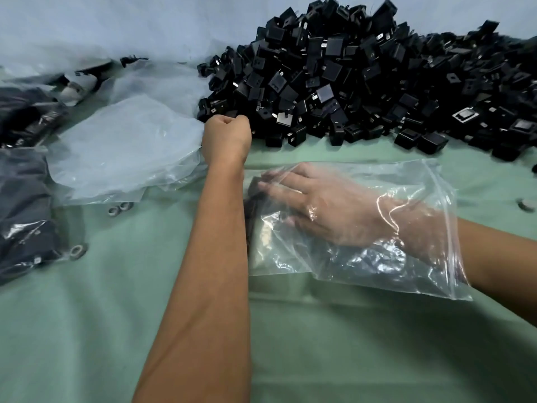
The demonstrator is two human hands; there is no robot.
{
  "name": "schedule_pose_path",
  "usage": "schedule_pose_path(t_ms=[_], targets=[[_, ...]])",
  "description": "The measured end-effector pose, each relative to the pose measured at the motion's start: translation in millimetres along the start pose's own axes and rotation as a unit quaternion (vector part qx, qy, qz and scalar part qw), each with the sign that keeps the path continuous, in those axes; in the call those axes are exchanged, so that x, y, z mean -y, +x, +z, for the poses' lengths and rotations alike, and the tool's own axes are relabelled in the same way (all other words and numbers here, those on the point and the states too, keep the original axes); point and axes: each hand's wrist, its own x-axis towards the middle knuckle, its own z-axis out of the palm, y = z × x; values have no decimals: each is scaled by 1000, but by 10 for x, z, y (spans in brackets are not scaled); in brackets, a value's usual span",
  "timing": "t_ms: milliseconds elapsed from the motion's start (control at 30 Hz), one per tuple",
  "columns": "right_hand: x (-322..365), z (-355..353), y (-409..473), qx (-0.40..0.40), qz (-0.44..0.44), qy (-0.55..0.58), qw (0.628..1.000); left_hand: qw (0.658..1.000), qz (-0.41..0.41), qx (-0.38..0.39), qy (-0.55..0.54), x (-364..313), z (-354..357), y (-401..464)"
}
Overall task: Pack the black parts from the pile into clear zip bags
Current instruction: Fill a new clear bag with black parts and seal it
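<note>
Nearest the camera: left forearm [203, 286], running up the centre over the green surface [116, 330].

L to R:
- Far left: filled bags [23, 205] of black parts, apparently packed already; small metal rings [119, 209] lie loose beside them.
- Left-centre: stack of empty clear zip bags [125, 152], flat, awaiting use.
- Centre: left hand [226, 138] at the near-left edge of the pile [363, 82], fingers curled under into a fist. Whether it has hold of a part cannot be told; the fingertips are hidden.
- Right of centre: open zip bag [363, 228] lying on the surface, mouth toward the right. Right hand [319, 205] is inside it to the wrist, fingers extended & relaxed, tips touching a dark part [255, 187] at the bag's closed end.
- Top right: pile of black parts, large, heaped.

Progress (judged): early-to-mid. A few bags done; current bag holds only a few parts; most of the pile remains.

Parts: small, boxy, matte-black plastic housings, some w/ metal tabs.
</note>
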Motion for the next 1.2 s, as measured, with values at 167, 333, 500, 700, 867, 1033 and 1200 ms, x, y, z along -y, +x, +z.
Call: schedule_pose_path(t_ms=[167,333,500,700,867,1033,1200], targets=[[133,-94,112,62,25,43,997,1000,2,0,1,5,3,10],[177,-80,197,89,35,22,995,999,16,-4,42,30,13,39],[86,27,100,22,25,103,994,996,36,-5,76,42,29,49],[-330,162,-574,-70,48,190,978,978,91,11,189,87,55,-2],[-548,-34,-1321,-104,91,264,955,957,112,15,266,125,66,-50],[-767,-211,-1596,-169,330,212,904,956,106,17,272,108,59,-97],[-877,-411,-1107,-237,358,171,887,956,130,6,262,75,84,-89]])
